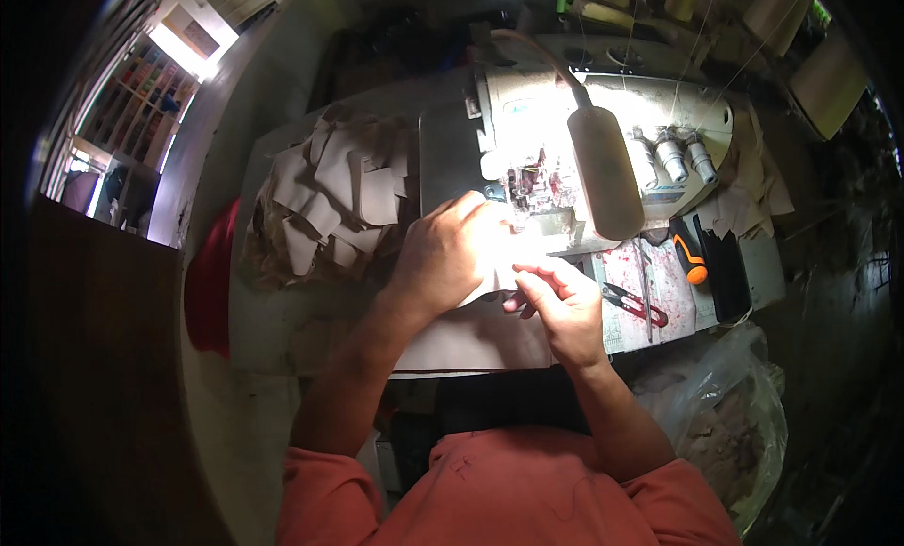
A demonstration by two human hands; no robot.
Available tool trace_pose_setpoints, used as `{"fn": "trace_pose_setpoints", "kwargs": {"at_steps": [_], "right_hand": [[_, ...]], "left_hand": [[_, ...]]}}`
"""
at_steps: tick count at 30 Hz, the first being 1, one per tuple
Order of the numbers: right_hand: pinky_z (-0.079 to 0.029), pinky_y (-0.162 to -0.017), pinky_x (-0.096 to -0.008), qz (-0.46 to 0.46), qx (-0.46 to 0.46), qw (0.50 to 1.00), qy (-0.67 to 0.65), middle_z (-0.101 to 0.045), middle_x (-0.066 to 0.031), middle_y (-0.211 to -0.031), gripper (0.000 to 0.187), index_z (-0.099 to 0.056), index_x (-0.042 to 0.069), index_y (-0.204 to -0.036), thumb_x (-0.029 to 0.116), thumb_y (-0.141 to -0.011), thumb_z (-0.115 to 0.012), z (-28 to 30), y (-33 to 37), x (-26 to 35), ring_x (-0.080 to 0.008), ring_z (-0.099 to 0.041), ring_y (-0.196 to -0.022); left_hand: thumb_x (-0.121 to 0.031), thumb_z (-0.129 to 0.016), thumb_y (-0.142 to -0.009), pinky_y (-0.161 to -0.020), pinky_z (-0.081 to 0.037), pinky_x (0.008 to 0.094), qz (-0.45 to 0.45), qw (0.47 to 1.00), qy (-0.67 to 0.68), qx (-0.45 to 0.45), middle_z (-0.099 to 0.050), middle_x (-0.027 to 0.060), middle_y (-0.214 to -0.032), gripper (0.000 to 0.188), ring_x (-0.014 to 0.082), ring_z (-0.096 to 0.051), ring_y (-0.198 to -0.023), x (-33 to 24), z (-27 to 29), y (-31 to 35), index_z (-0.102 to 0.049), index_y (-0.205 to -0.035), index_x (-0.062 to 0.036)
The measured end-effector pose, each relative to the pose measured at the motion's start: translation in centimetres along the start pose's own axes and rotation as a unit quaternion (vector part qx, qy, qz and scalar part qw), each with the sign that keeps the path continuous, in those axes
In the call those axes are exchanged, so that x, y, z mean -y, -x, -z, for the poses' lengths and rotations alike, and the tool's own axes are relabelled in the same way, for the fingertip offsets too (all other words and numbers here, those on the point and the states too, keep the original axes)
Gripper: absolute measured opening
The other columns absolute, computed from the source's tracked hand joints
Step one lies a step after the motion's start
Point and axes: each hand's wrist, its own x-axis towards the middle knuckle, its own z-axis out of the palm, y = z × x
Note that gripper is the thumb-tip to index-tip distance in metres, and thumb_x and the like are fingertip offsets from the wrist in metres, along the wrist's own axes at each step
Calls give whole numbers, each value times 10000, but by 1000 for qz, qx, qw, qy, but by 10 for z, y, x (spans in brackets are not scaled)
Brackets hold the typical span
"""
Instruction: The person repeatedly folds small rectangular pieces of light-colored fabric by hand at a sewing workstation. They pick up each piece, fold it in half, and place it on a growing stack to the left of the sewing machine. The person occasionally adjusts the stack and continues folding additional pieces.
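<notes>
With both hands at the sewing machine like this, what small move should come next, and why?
Probably ease the fabric piece forward under the needle. The left hand presses it flat by the needle area of the machine, under the lit lamp, and the right hand pinches its near edge, so it looks lined up for feeding.

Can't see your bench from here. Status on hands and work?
Left hand flat on the fabric piece at the sewing machine. Right hand pinching its near edge. Lamp overhangs the needle area.
</notes>
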Motion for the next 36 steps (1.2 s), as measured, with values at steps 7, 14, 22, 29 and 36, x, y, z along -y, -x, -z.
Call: {"fn": "trace_pose_setpoints", "kwargs": {"at_steps": [7,14,22,29,36], "right_hand": [[-425,-531,-188,-6,-3,1000,27,-603,-87,-782,193,-541,-25,-983,52,-810,-505,-1,-7,3,-109,-576,-623],[-442,-566,-190,-14,-22,999,-40,-598,-110,-773,182,-512,-28,-992,42,-839,-442,25,16,-9,-110,-566,-644],[-423,-519,-236,249,1,968,0,-576,-73,-742,147,-563,6,-877,91,-820,-457,8,67,60,-141,-540,-583],[-431,-479,-255,548,207,807,-76,-518,77,-974,178,-527,133,-959,214,-806,-488,-15,104,135,-131,-531,-695],[-420,-548,-233,238,9,922,304,-559,-46,-707,117,-543,-1,-786,94,-722,-523,4,86,76,-132,-522,-606]], "left_hand": [[-32,-514,-674,-818,-394,366,-76,993,-78,-43,-539,136,-925,183,278,-516,-906,-8,-7,19,-546,-852,0],[-12,-498,-668,-852,-379,350,41,997,-21,61,-527,178,-1005,267,284,-517,-934,30,2,-18,-550,-930,-32],[-52,-460,-747,-837,-385,365,175,931,-308,90,-574,156,-888,301,278,-535,-836,96,53,-47,-540,-1036,-74],[-215,-496,-815,-683,-447,330,276,928,-129,-214,-588,143,-842,265,280,-572,-789,79,122,115,-516,-1019,-46],[-230,-573,-760,-673,-413,341,527,818,-189,-131,-537,170,-873,249,302,-526,-798,80,60,250,-520,-859,-7]]}}
